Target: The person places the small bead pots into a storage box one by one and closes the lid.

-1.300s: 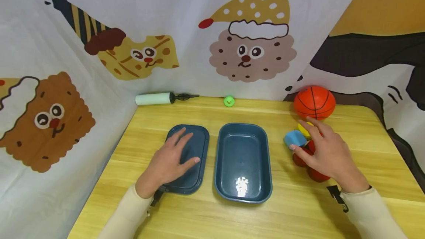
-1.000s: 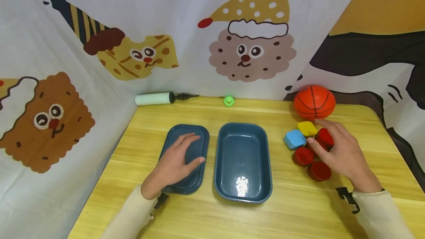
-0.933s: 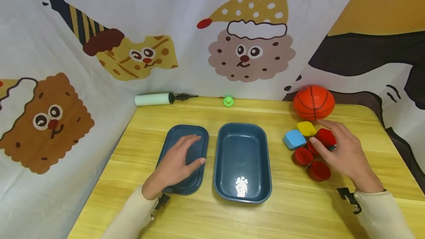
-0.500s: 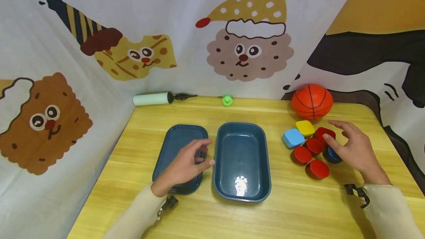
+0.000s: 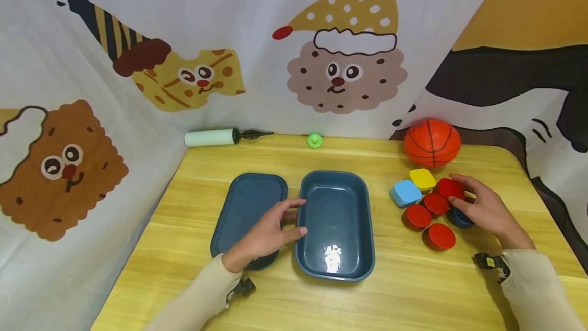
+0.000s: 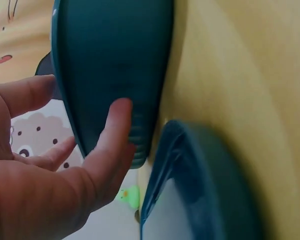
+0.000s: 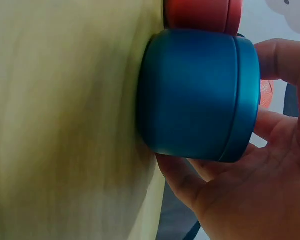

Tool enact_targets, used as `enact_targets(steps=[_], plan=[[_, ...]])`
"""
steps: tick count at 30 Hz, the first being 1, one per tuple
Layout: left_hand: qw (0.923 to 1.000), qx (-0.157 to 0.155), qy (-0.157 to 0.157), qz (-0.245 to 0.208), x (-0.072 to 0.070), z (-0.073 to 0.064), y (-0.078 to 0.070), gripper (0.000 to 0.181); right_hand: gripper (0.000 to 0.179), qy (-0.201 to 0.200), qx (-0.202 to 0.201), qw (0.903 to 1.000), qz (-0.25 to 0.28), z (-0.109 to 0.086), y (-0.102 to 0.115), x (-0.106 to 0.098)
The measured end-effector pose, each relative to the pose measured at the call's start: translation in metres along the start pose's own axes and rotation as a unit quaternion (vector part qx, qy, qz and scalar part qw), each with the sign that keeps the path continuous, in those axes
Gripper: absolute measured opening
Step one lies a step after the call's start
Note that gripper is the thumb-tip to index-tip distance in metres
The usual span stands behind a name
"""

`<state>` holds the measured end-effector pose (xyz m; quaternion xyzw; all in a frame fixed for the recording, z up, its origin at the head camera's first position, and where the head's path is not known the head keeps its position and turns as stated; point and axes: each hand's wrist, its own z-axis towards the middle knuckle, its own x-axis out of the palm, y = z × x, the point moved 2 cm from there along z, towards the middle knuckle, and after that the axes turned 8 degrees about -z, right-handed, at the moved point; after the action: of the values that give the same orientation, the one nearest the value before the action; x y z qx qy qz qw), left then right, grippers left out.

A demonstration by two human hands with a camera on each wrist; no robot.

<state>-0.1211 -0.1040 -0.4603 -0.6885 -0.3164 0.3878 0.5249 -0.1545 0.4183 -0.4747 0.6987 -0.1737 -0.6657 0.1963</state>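
A dark blue rectangular container (image 5: 333, 218) stands in the middle of the table. My left hand (image 5: 268, 231) is at its left side, thumb and fingertips right at the rim, fingers loosely bent. The matching lid (image 5: 245, 208) lies to the left, partly under that hand. On the right, my right hand (image 5: 491, 213) holds a round blue tin (image 7: 197, 95), thumb on one side and fingers round the other. Several red tins (image 5: 442, 236) stand close by, with a light blue block (image 5: 406, 193) and a yellow block (image 5: 422, 180) behind them.
An orange basketball (image 5: 433, 142) sits at the back right. Along the back edge are a pale green hand pump (image 5: 211, 137) and a small green ball (image 5: 314, 140) with a face. A cloth with cartoon prints (image 5: 344, 70) hangs behind the table.
My left hand has moved right, from over the lid to the container's left rim. The right hand has shifted right over the tins, then lowered round the blue tin.
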Motion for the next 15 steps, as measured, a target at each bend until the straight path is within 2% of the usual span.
enact_targets(steps=[4, 8, 15], plan=[[0.9991, -0.009, 0.02, -0.036, 0.003, 0.0019, 0.0067, 0.068, 0.066, 0.017, 0.004, 0.9999, 0.003, -0.0004, -0.0007, -0.0005], [0.9978, -0.015, 0.024, -0.061, 0.0037, 0.0032, 0.01, 0.068, 0.07, 0.031, 0.008, 0.9995, 0.001, 0.0006, -0.0026, -0.0015], [0.996, -0.02, 0.032, -0.081, 0.004, 0.0036, 0.0101, 0.069, 0.073, 0.025, 0.017, 0.9995, 0.007, -0.0004, -0.0067, -0.0033]])
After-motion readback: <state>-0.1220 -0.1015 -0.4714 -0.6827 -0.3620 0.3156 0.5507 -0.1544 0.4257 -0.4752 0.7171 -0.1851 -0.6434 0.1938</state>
